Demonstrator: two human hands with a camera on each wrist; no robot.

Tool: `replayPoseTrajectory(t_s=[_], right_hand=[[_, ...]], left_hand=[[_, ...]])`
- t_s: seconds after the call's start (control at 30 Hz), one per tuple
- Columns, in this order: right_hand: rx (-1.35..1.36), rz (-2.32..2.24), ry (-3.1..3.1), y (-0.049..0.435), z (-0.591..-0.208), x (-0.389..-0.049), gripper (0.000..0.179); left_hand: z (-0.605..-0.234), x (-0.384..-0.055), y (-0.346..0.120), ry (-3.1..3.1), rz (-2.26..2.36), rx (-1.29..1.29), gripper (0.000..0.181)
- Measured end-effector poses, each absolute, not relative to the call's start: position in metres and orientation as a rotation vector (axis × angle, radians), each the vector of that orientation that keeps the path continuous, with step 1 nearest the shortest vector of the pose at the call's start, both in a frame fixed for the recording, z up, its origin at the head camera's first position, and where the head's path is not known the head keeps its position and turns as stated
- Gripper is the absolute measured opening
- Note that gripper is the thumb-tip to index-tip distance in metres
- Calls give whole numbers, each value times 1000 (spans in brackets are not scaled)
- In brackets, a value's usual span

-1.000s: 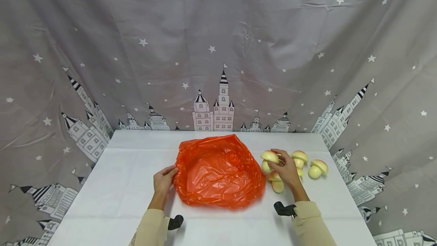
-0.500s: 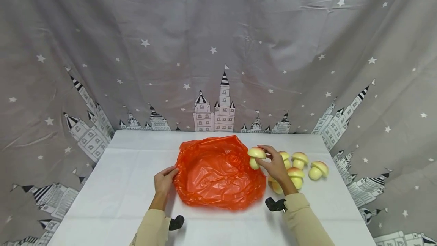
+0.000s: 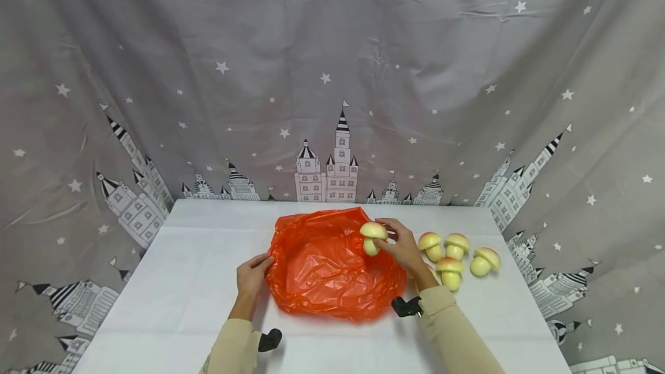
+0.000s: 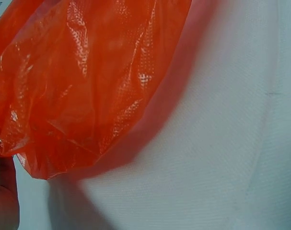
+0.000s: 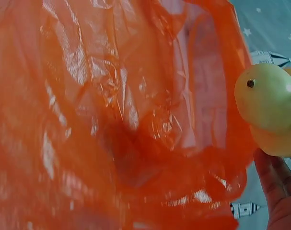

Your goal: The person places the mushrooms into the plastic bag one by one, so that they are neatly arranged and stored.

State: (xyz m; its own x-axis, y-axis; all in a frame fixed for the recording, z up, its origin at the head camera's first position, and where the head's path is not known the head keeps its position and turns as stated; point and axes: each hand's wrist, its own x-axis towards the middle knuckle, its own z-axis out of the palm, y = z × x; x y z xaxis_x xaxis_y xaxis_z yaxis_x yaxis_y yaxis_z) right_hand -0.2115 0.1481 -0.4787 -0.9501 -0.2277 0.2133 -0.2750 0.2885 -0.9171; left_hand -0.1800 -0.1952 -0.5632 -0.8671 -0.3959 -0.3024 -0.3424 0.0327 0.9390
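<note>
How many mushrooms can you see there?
6: one mushroom in the right hand, four mushrooms right of the red bag, and one partly hidden behind that hand's wrist. More could be hidden in the bag's folds.

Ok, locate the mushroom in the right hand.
In the head view, the mushroom, pinched in the right hand, appears over the right part of the red bag, left of the other mushrooms. The right wrist view shows it at the right edge.

The orange bag (image 3: 322, 270) gapes upward — mushrooms (image 3: 449, 264) block its right.
</note>
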Motion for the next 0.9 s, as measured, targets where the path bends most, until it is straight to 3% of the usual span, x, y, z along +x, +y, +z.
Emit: replayPoseTrajectory(t_s=[0.37, 0.9], right_hand=[[563, 1710, -2505, 118, -517, -239, 46], [642, 1739, -2642, 71, -537, -255, 45]], left_hand=[[-562, -178, -195, -2166, -2064, 792, 37], [-562, -176, -197, -2114, -2137, 751, 37]])
